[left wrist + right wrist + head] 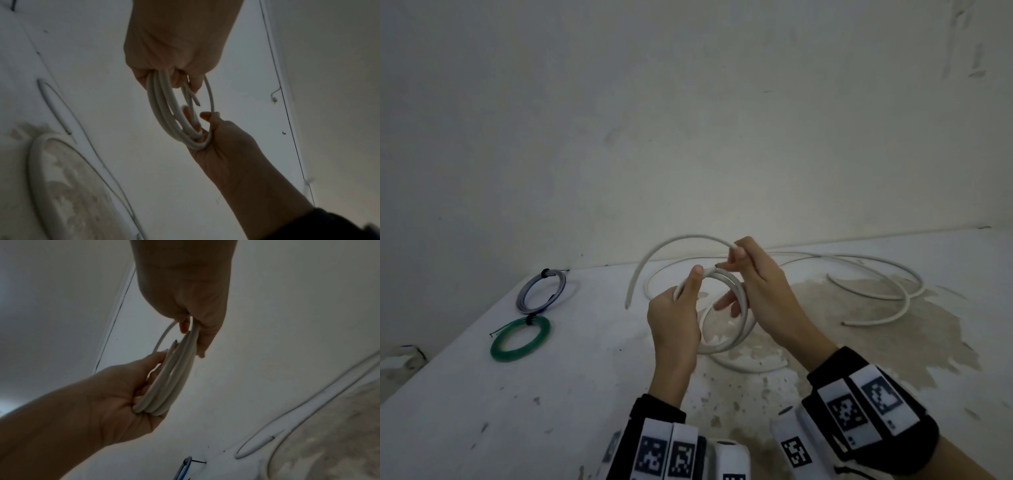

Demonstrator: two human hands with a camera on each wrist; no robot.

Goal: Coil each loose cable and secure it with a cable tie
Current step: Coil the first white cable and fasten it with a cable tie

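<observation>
A white cable coil (726, 337) of several loops hangs above the table between both hands. My left hand (681, 305) grips its left side, thumb on top near a cut cable end (716, 266). My right hand (755, 284) holds the right side, with thumb and forefinger pinching the free strand (681, 238) that arcs left down to the table. The left wrist view shows the coil (162, 112) running from my left hand (164, 65) to my right hand (222, 138). From the right wrist, the coil (174, 379) spans my right hand (191, 309) and left hand (123, 391).
More loose white cable (876, 291) loops across the stained table (551, 394) on the right. A tied grey-blue coil (541, 291) and a tied green coil (520, 339) lie at the left. A wall stands close behind the table.
</observation>
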